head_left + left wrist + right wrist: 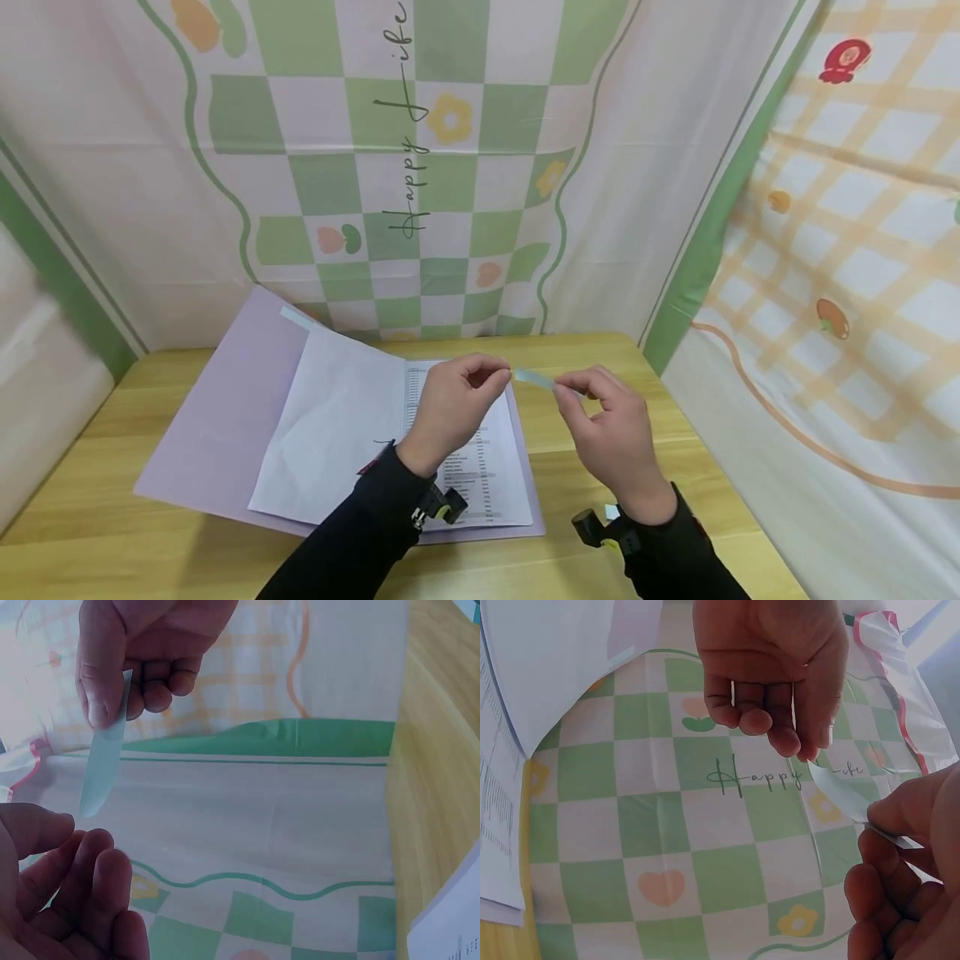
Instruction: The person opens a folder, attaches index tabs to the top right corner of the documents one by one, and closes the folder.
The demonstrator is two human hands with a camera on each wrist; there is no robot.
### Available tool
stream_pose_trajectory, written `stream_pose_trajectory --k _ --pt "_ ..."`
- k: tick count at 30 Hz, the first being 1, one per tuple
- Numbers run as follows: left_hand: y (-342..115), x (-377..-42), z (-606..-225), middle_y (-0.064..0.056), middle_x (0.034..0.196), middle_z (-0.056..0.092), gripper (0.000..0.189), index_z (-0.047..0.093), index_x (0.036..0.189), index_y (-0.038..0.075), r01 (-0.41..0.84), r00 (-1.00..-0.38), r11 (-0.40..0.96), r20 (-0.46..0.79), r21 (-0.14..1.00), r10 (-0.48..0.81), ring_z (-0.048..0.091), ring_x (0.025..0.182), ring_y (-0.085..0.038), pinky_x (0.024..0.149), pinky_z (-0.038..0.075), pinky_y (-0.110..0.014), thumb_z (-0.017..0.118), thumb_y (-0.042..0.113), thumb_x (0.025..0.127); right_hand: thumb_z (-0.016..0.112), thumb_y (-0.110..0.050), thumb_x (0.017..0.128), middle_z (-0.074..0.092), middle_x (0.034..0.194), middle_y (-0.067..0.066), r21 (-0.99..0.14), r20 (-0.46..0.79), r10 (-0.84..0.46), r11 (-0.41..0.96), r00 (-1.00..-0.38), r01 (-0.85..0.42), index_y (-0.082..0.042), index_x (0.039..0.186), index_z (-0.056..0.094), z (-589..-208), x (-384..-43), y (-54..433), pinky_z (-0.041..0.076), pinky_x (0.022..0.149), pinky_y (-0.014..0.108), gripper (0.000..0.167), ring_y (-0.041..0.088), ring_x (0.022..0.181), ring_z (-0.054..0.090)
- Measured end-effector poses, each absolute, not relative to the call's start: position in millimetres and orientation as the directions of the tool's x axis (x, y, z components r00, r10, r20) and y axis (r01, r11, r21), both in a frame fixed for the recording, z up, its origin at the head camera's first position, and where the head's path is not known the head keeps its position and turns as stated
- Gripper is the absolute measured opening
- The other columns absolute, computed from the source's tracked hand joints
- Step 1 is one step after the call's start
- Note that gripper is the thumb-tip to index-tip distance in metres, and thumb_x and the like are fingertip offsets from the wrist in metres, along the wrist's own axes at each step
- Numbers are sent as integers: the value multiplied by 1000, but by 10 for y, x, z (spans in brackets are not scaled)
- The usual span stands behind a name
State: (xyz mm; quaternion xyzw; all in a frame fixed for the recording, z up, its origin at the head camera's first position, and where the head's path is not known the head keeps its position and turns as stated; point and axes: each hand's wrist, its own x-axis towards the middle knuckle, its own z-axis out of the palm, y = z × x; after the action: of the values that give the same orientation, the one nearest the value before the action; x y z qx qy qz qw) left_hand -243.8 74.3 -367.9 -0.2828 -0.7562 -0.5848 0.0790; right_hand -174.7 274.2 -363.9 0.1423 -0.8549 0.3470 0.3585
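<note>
My right hand [611,425] pinches one end of a thin, pale blue-green strip [534,379] between thumb and forefinger, above the table's right part. The strip is slightly bent and its free end points toward my left hand [457,404]. In the left wrist view the strip [103,769] ends just short of the left fingertips [97,844], which are loosely curled with the thumb close to the forefinger. Below the left hand lies an opened purple folder [217,408] with a blank white sheet [337,417] on its left and a printed sheet [487,467] on its right.
A pale strip [298,318] lies on the upper edge of the folder's raised left cover. On the wooden table [592,358], a small light-coloured piece [611,512] shows beside the right wrist. Patterned cloth [450,183] hangs behind the table and along both sides.
</note>
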Motion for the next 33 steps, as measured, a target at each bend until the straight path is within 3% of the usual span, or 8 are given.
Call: stream_pose_trajectory --k 8,17,22,33 --pt "723 -2466 -3700 4 93 70 14 76 100 10 477 -845 141 408 868 347 62 80 -12 72 52 -33 68 21 96 70 -3 92 63 88 -11 -485 688 -25 728 -725 -485 -9 96 73 -3654 -1783 2735 41 76 26 9 11 80 54" --pt "711 -2505 -3732 0 73 57 15 68 88 10 427 -868 135 364 894 337 52 67 -18 61 45 -31 61 19 98 72 -9 92 63 90 -11 -515 645 -30 721 -764 -463 -9 99 74 -3659 -1837 2719 42 76 26 7 10 81 54" --pt "670 -2517 -3768 -2 74 59 14 70 89 9 401 -885 79 363 913 292 54 68 -20 61 46 -33 61 17 97 72 -10 92 62 89 -12 -524 630 -35 718 -776 -458 -10 98 73 -3662 -1853 2702 42 76 27 6 10 81 53" --pt "671 -2520 -3793 -3 74 60 14 70 89 11 374 -877 71 328 925 353 55 69 -21 62 46 -34 63 20 98 72 -13 93 62 89 -10 -557 614 -18 699 -789 -449 -10 101 73 -3669 -1886 2682 41 75 27 9 12 81 53"
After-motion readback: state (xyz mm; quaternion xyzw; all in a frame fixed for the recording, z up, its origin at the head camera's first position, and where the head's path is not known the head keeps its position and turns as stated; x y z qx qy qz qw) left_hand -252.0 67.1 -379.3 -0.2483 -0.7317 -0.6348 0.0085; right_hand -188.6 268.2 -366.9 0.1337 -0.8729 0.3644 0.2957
